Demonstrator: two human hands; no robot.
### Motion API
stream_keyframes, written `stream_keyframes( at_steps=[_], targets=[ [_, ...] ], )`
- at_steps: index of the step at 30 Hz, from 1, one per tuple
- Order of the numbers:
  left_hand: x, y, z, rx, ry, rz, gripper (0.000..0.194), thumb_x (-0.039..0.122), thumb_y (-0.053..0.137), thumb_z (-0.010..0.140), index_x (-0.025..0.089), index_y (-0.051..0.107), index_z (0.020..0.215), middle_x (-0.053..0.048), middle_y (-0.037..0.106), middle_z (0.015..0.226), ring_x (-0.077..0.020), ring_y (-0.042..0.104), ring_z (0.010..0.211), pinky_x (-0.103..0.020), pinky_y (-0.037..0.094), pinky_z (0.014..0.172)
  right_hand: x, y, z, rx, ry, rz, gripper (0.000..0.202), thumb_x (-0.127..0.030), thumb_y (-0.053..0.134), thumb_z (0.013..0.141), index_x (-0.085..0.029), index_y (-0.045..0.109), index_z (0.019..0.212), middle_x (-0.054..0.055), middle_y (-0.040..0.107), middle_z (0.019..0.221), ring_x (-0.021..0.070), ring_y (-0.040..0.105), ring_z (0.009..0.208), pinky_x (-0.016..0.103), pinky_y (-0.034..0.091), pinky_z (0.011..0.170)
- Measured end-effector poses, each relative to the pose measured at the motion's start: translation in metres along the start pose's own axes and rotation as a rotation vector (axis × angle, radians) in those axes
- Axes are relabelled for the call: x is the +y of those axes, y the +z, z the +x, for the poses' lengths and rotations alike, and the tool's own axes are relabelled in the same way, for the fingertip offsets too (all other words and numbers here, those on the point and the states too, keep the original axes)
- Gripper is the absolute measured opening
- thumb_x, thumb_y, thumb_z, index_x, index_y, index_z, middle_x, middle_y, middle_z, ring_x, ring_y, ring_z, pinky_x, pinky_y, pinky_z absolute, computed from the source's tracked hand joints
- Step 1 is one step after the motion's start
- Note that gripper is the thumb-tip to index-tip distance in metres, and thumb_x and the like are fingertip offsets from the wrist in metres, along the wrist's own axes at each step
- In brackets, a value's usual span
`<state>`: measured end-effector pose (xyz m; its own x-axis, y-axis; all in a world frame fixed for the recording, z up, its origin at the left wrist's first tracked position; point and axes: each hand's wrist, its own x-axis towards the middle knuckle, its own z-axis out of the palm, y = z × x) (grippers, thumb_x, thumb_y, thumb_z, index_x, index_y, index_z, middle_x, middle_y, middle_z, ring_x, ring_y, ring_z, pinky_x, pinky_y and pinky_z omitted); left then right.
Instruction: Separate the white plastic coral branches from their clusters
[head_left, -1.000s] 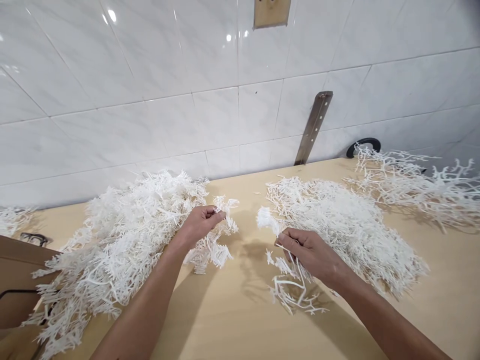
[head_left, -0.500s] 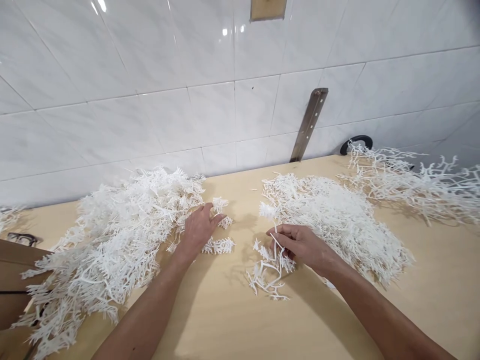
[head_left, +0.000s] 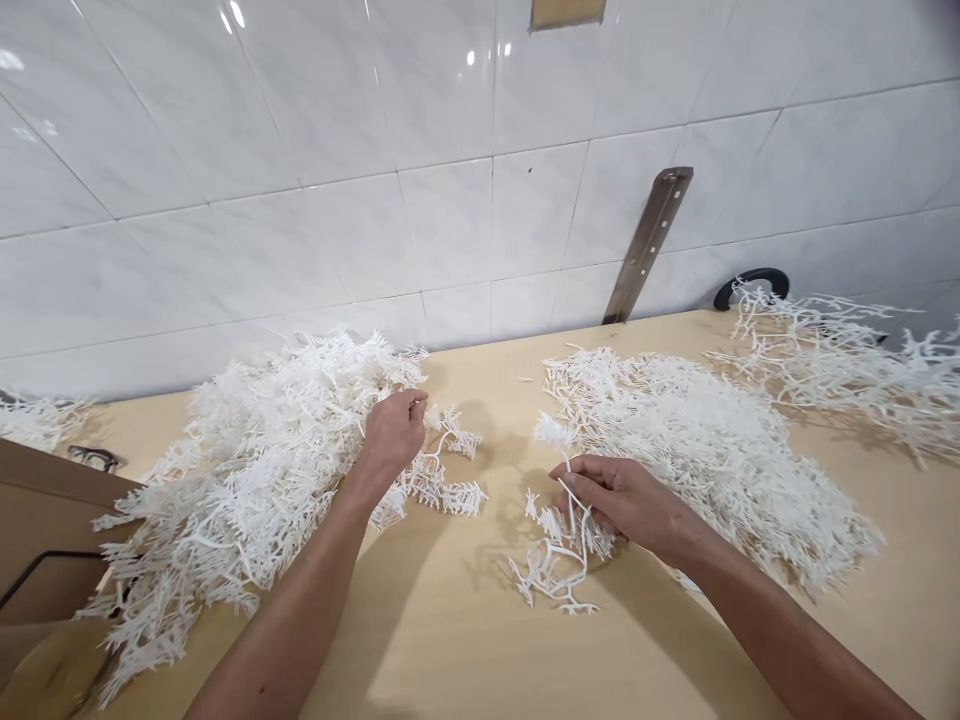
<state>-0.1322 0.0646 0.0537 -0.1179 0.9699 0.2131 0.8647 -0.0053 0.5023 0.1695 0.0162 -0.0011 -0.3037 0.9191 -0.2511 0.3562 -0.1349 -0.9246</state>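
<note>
My right hand [head_left: 619, 495] is closed in a pinch on white, coral-like plastic branches [head_left: 574, 550], which hang below the fingers with a feathery tuft above them. My left hand [head_left: 394, 435] has its thumb and fingers pressed together at the right edge of a large heap of feathery white sprigs [head_left: 255, 470]. What sits in that pinch, if anything, is too small to make out. Just right of it, a white sprig [head_left: 457, 440] lies by the fingers, with another sprig [head_left: 461, 497] below.
A second heap of thin white sprigs [head_left: 697, 440] spreads right of my right hand. Barer white branches [head_left: 862, 350] lie farther right by a black ring [head_left: 752, 285]. A metal strip [head_left: 649, 245] leans on the tiled wall. Glasses [head_left: 94, 457] and a cardboard box [head_left: 60, 520] are at left.
My left hand has drawn back from the loose sprigs beside the left heap, and its fingers have closed. The right hand keeps its hold on the branches. The view has shifted slightly left.
</note>
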Motion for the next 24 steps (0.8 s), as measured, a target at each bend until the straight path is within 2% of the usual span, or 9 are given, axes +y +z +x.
stream_keyframes(
  at_steps=[4,6,8,10,12,15,18,20,24],
  targets=[
    [0.009,-0.011,-0.005,0.059,0.005,-0.121,0.029,0.028,0.052,0.089,0.019,0.073,0.106,-0.005,0.068,0.072,-0.0182,0.057,0.062,-0.03,0.04,0.062,0.002,0.001,0.002,-0.009,0.001,-0.005,0.047,-0.065,0.057,0.084,-0.019,0.066,0.08,0.001,0.064,0.065,0.0089,0.042,0.044,0.023,0.028,0.041],
    [0.017,-0.011,-0.012,0.037,0.021,-0.208,0.028,0.029,0.053,0.088,0.018,0.074,0.103,-0.005,0.068,0.071,-0.017,0.055,0.059,-0.029,0.039,0.058,0.003,0.001,0.003,-0.011,0.001,0.014,0.048,-0.067,0.057,0.083,-0.019,0.064,0.08,0.001,0.063,0.067,0.0093,0.044,0.046,0.023,0.029,0.041],
    [0.029,-0.005,-0.022,-0.07,0.064,-0.317,0.027,0.03,0.053,0.088,0.018,0.074,0.098,-0.005,0.068,0.071,-0.016,0.054,0.058,-0.028,0.039,0.057,0.003,0.002,0.004,-0.01,0.002,0.024,0.049,-0.067,0.058,0.083,-0.019,0.063,0.08,0.0,0.061,0.065,0.01,0.046,0.048,0.023,0.031,0.043],
    [0.044,0.005,-0.036,-0.27,0.117,-0.42,0.026,0.036,0.055,0.088,0.018,0.075,0.089,-0.006,0.071,0.076,-0.0167,0.058,0.062,-0.028,0.042,0.059,0.001,0.002,0.003,-0.004,-0.001,0.026,0.048,-0.066,0.058,0.085,-0.018,0.062,0.078,-0.002,0.055,0.06,0.0102,0.046,0.049,0.023,0.031,0.044],
    [0.058,0.016,-0.051,-0.437,0.171,-0.489,0.031,0.044,0.058,0.088,0.019,0.075,0.095,-0.006,0.073,0.086,-0.0191,0.063,0.075,-0.029,0.046,0.066,-0.001,0.002,0.002,0.006,-0.004,0.032,0.047,-0.064,0.057,0.086,-0.018,0.061,0.078,-0.004,0.049,0.055,0.0098,0.044,0.048,0.022,0.031,0.044],
    [0.071,0.028,-0.069,-0.568,0.196,-0.502,0.039,0.05,0.067,0.08,0.021,0.072,0.106,-0.007,0.073,0.095,-0.0215,0.064,0.084,-0.03,0.048,0.07,-0.005,0.001,0.001,0.019,-0.039,0.07,0.046,-0.062,0.055,0.09,-0.018,0.062,0.08,-0.004,0.049,0.055,0.0099,0.045,0.049,0.023,0.033,0.046],
    [0.073,0.036,-0.075,-0.559,0.231,-0.457,0.033,0.043,0.069,0.079,0.019,0.071,0.101,-0.007,0.072,0.096,-0.0217,0.063,0.085,-0.03,0.047,0.071,-0.007,-0.001,0.0,0.045,-0.088,0.14,0.044,-0.06,0.055,0.091,-0.018,0.066,0.091,0.0,0.06,0.067,0.0122,0.055,0.057,0.025,0.043,0.053],
    [0.072,0.04,-0.075,-0.549,0.256,-0.422,0.026,0.037,0.067,0.079,0.02,0.072,0.098,-0.006,0.072,0.094,-0.0204,0.062,0.082,-0.029,0.046,0.071,-0.006,-0.002,0.0,0.061,-0.088,0.194,0.043,-0.058,0.057,0.091,-0.019,0.066,0.107,0.004,0.068,0.08,0.0158,0.063,0.067,0.029,0.05,0.06],
    [0.069,0.048,-0.074,-0.559,0.296,-0.365,0.015,0.03,0.062,0.081,0.02,0.073,0.083,-0.003,0.07,0.082,-0.0182,0.061,0.075,-0.027,0.042,0.067,-0.003,-0.003,0.0,0.076,-0.114,0.274,0.048,-0.052,0.061,0.091,-0.022,0.06,0.128,0.01,0.072,0.101,0.023,0.069,0.089,0.039,0.057,0.075]
  ],
)
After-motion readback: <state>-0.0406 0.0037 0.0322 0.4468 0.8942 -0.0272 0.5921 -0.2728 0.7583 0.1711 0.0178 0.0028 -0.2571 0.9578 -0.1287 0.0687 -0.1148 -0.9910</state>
